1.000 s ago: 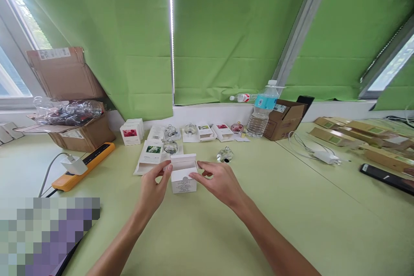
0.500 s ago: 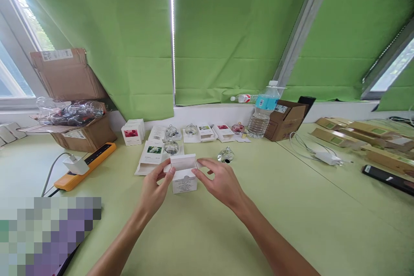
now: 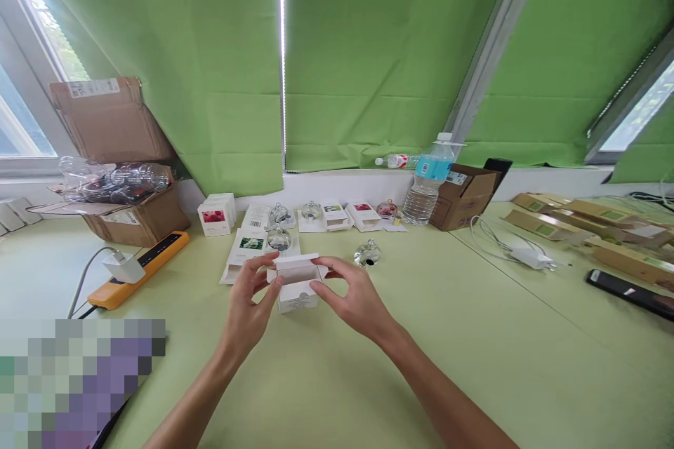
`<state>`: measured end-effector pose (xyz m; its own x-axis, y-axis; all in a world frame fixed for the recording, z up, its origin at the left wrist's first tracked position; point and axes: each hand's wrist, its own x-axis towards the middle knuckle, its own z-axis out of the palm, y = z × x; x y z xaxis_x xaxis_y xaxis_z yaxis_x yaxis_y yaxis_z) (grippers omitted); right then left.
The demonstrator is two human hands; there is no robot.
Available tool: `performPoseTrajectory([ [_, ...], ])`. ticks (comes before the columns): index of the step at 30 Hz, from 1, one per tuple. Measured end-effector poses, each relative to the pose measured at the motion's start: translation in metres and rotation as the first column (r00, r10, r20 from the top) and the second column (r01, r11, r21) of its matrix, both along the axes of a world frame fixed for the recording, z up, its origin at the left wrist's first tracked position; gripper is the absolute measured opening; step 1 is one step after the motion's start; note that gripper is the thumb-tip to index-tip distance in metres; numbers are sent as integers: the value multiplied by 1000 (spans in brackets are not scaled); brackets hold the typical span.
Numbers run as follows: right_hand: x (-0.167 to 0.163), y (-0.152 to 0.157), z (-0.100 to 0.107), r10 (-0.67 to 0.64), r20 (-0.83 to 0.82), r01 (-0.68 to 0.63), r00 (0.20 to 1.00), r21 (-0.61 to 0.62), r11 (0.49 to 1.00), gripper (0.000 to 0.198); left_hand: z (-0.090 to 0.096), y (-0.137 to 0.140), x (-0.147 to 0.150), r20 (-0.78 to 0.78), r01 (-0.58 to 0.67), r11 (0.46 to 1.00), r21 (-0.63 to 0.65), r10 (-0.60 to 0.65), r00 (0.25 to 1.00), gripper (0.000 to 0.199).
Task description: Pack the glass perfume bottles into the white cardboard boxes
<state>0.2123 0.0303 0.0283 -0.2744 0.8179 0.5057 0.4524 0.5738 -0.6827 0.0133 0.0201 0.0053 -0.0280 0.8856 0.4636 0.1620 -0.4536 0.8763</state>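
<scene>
Between my two hands is a small white carton, its top flap raised and its inside showing at the top. My left hand grips the carton's left side, thumb at the near left corner. On the opposite side, my right hand holds it with the thumb on the front edge and the fingers behind. Just beyond the right fingers sits a clear glass bottle with a dark spot. Behind the carton, another round glass bottle rests on flattened white packaging with a flower picture.
Along the wall stand small flower-print boxes, a pink glass bottle and a large water bottle. An orange power strip and an open cardboard box are at left. At right are a white charger, tan cartons and a black phone.
The white carton has tipped slightly, so less of its printed front shows and its opening faces up more. Both hands keep hold of it in nearly the same place.
</scene>
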Motion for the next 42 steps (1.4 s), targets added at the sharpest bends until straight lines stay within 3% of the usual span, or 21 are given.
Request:
performPoseTrajectory([
  [5, 1, 1, -1, 0, 11, 1, 1000, -77, 997, 38, -2, 4, -3, -133, -45, 999, -24, 42, 990, 22],
  [13, 0, 1, -1, 20, -15, -23, 1000, -192, 981, 46, 0, 4, -3, -40, 43, 980, -195, -52, 998, 42],
  [18, -1, 2, -4, 14, -35, -21, 999, -208, 978, 46, 4, 2, -1, -7, 55, 981, -187, -57, 998, 48],
  [24, -1, 2, -7, 8, -20, -12, 1000, -247, 969, 58, -3, 4, 2, -28, 128, 979, -160, -134, 991, 74],
  [30, -2, 0, -9, 4, 76, 16, 997, -261, 965, 81, -17, 11, 2, -92, 112, 980, -167, -129, 987, 43],
  [38, -2, 1, -12, 30, 301, 29, 953, -190, 981, 41, -19, 17, -9, -90, 52, 967, -250, -77, 993, 41],
  [42, -3, 0, -15, 47, 417, 18, 908, -149, 989, 40, -16, 19, -14, -70, 12, 959, -285, -33, 997, 44],
])
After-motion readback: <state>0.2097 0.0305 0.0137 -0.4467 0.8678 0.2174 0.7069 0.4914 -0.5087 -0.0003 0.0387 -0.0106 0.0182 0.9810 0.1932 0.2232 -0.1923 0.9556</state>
